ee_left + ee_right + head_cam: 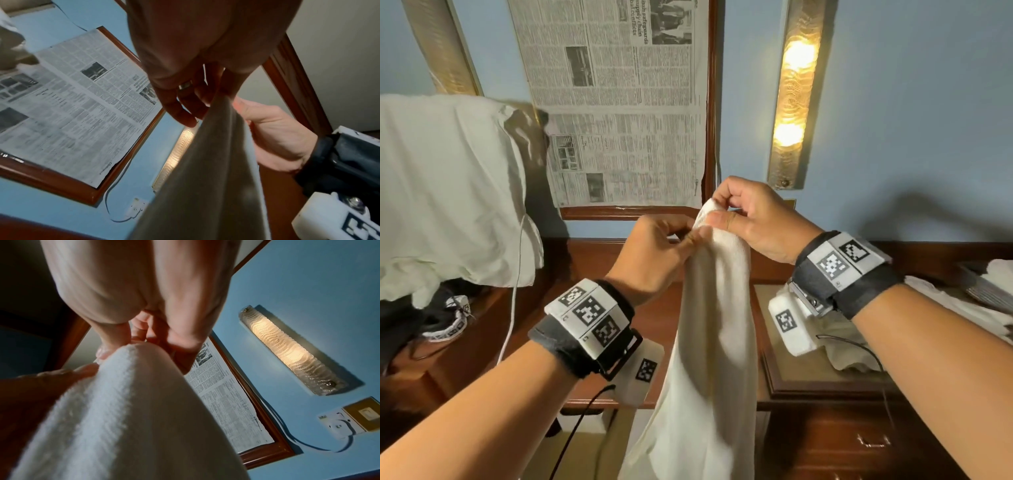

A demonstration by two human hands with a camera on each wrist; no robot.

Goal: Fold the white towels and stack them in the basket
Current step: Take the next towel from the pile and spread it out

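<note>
A white towel point(709, 342) hangs lengthwise in the air in front of me, its lower end falling below the head view. My right hand point(726, 214) pinches its top edge between thumb and fingers. My left hand point(690, 236) pinches the same top edge just below and to the left. In the left wrist view the towel point(205, 170) drops dark from the left hand's fingers point(180, 112). The right wrist view shows the towel point(131, 410) bunched under the right hand's fingers point(115, 337). More white towels point(955, 301) lie at the right. No basket is in view.
A wooden table point(654, 318) and a drawer unit point(825, 428) stand below the hands. A framed newspaper point(619, 102) and a lit wall lamp point(794, 92) hang behind. A white pillow point(448, 188) sits at left beside a white cable point(515, 291).
</note>
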